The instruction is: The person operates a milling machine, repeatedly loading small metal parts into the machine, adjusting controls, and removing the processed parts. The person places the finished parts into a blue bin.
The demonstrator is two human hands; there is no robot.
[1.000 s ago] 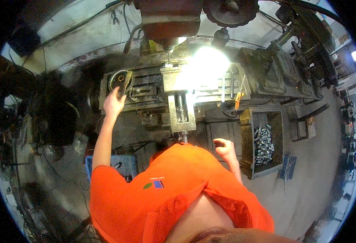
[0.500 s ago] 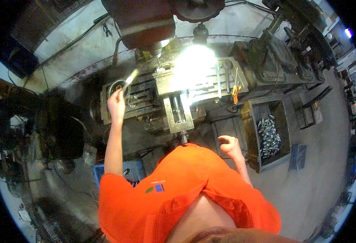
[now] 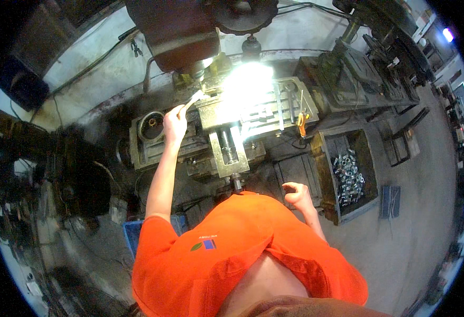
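A small brush (image 3: 192, 100) is gripped in the left hand (image 3: 174, 123), which is raised over the left part of the milling machine table (image 3: 274, 108). The brush is seen as a thin, pale handle ending in a lighter, flattened tip — its bristles cannot be made out clearly. It is tilted up and to the right, its tip lying at the edge of the bright glare that is thrown on the table under the dark machine head (image 3: 176, 31). Just left of the hand a round dark tin (image 3: 152, 124) is set on the machine. The right hand (image 3: 295, 193) is held low beside the orange shirt (image 3: 232, 253), fingers curled loosely and nothing in it. Below the table a vise (image 3: 226, 150) is mounted — to its right a box of small metal parts (image 3: 348, 177) is placed.
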